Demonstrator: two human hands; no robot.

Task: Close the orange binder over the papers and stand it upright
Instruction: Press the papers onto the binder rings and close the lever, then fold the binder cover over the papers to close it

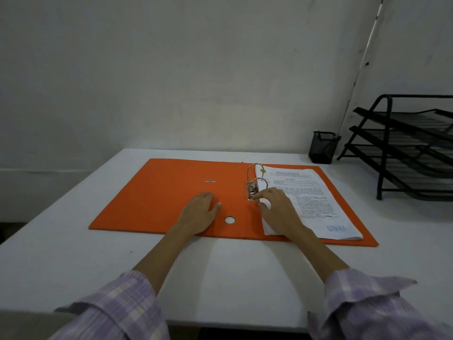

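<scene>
The orange binder [157, 200] lies open and flat on the white table [232, 273]. A stack of printed papers [316, 202] sits on its right half, threaded on the metal ring mechanism [253, 182]. My left hand [199, 213] rests flat, palm down, on the binder's spine area beside a round finger hole [229, 219]. My right hand [277, 209] lies on the papers' left edge, with its fingertips touching the lever at the base of the rings.
A black mesh pen cup [322, 147] stands at the table's back right. Beside it is a black tiered paper tray rack [407, 148]. A white wall runs behind the table; the table's left edge drops off past the binder.
</scene>
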